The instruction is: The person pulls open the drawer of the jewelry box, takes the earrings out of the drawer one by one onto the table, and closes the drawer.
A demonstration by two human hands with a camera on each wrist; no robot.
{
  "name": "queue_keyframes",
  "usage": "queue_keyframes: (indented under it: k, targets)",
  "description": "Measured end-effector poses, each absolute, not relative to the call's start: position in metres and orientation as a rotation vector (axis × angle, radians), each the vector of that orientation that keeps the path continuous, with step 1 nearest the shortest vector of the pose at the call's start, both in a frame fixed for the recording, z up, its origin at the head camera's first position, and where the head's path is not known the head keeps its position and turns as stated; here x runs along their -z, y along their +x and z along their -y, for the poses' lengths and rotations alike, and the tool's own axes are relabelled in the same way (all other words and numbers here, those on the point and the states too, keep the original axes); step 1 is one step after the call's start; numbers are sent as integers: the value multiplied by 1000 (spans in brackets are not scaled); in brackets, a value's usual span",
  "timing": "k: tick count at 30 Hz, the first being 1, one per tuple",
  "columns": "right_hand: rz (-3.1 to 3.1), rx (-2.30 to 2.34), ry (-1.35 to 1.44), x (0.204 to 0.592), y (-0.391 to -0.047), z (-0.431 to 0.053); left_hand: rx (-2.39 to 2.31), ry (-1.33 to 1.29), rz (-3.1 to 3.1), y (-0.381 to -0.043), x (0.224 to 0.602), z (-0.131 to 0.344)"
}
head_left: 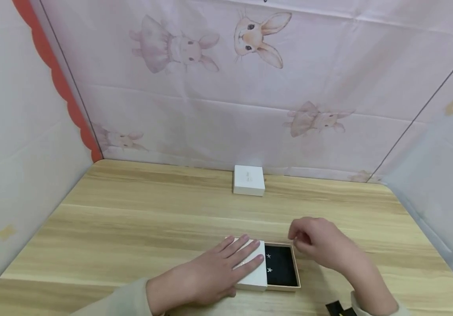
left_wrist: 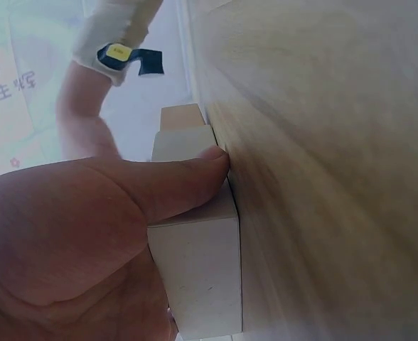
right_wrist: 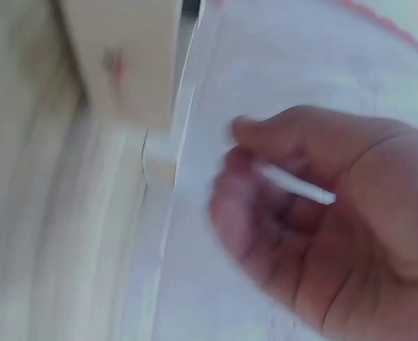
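In the head view my left hand (head_left: 218, 270) lies over a white drawer-style box (head_left: 257, 276), fingers straight and spread on its top. Its thumb (left_wrist: 188, 181) presses the near side in the left wrist view. The inner tray (head_left: 283, 289) sticks out to the right of this sleeve. On its black insert (head_left: 282, 259) sit two small star-shaped pieces (head_left: 269, 263) that look like earrings. Beside the tray's far right corner is my right hand (head_left: 321, 241), apart from it, fingers loosely curled. A pale strip between its thumb and fingers looks like background; blur hides more.
A second white box (head_left: 248, 180), closed, stands at the back edge of the wooden table (head_left: 151, 197), against the rabbit-print cloth (head_left: 210, 101). Cloth walls also rise at left and right. A black strap piece (head_left: 335, 308) hangs by the right sleeve.
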State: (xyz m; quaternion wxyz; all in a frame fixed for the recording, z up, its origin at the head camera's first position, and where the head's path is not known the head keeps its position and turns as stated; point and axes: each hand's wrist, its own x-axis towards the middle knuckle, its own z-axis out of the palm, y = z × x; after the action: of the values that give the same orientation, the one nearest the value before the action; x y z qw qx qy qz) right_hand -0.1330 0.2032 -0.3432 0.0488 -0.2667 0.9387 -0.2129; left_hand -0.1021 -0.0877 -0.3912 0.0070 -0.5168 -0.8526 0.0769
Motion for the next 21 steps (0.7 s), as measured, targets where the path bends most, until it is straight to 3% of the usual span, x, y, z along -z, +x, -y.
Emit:
queue_keyframes:
  k: [6,21]
  targets:
    - [-2757,754,-953,347,-127,-176,-240,-1624,2682,-103,389,88]
    - [-2688,633,-948,364,-125,-166,-236,-1630,2677,-103,391,89]
